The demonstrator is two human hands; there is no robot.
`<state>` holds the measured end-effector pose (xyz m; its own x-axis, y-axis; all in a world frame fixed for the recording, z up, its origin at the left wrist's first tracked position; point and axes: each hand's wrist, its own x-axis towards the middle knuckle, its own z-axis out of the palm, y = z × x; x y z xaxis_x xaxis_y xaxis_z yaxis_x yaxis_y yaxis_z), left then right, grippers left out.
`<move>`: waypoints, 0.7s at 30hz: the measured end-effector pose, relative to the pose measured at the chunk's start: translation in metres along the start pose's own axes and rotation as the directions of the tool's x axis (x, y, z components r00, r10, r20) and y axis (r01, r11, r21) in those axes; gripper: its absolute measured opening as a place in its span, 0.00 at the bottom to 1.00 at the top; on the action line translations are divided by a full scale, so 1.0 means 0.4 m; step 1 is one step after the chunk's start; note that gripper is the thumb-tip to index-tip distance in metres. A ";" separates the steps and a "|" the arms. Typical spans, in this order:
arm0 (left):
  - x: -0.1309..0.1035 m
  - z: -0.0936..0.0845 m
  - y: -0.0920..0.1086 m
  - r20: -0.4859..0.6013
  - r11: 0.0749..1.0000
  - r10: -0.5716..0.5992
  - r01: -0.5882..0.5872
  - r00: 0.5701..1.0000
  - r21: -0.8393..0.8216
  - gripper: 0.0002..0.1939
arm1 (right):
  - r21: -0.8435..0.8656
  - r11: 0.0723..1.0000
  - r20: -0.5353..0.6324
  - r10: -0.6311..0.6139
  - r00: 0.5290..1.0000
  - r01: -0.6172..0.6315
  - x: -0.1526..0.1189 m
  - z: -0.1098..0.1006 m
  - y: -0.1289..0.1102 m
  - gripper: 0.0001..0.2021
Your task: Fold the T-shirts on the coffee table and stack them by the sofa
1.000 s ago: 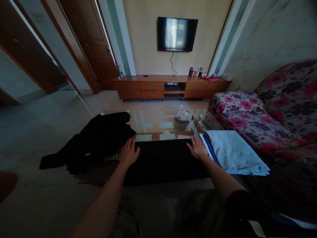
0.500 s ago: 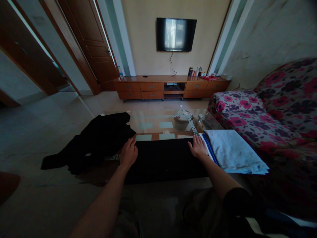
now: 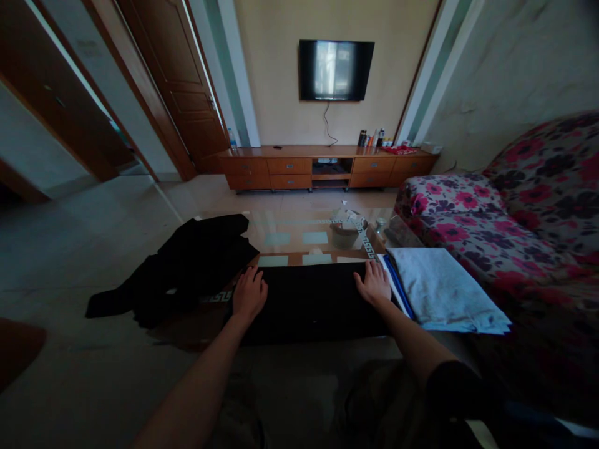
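A black cloth, folded into a wide rectangle, lies along the near edge of the glass table. On its left end rests my left hand, palm down with fingers spread. My right hand lies flat on the cloth's right end, fingers slightly apart. Left of my left hand is a crumpled black garment, with one part stretching toward the left. Folded light-blue fabric lies to the right of my right hand, with blue and white layers showing at its left edge.
A clear bowl and a small glass object stand on the table's far right part. Beyond are a low wooden cabinet and a wall television. A flowered sofa is at the right.
My left hand has shifted slightly right over the black cloth's left end. My right hand stays flat near the right end. The view has tilted up slightly.
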<state>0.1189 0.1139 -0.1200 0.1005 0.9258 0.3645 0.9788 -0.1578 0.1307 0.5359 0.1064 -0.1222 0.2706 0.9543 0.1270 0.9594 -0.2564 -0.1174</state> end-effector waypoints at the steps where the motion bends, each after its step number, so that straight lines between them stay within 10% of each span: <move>1: 0.001 -0.006 0.010 0.001 1.000 0.008 -0.008 1.000 -0.001 0.26 | -0.005 1.000 0.007 0.006 1.000 -0.006 -0.005 -0.008 -0.007 0.38; 11: -0.075 -0.025 0.152 0.218 0.987 0.147 -0.129 0.965 -0.096 0.30 | -0.020 1.000 0.125 0.006 0.992 -0.003 -0.093 0.001 -0.058 0.42; 21: -0.040 -0.016 0.111 0.148 0.999 -0.042 0.045 0.988 -0.016 0.31 | -0.012 0.999 0.115 -0.045 0.992 0.047 -0.116 -0.019 -0.104 0.41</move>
<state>0.1597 0.0897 -0.1144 0.0850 0.9723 0.2178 0.9793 -0.1218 0.1615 0.4840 0.0717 -0.1156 0.2163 0.9762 0.0179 0.9719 -0.2135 -0.0991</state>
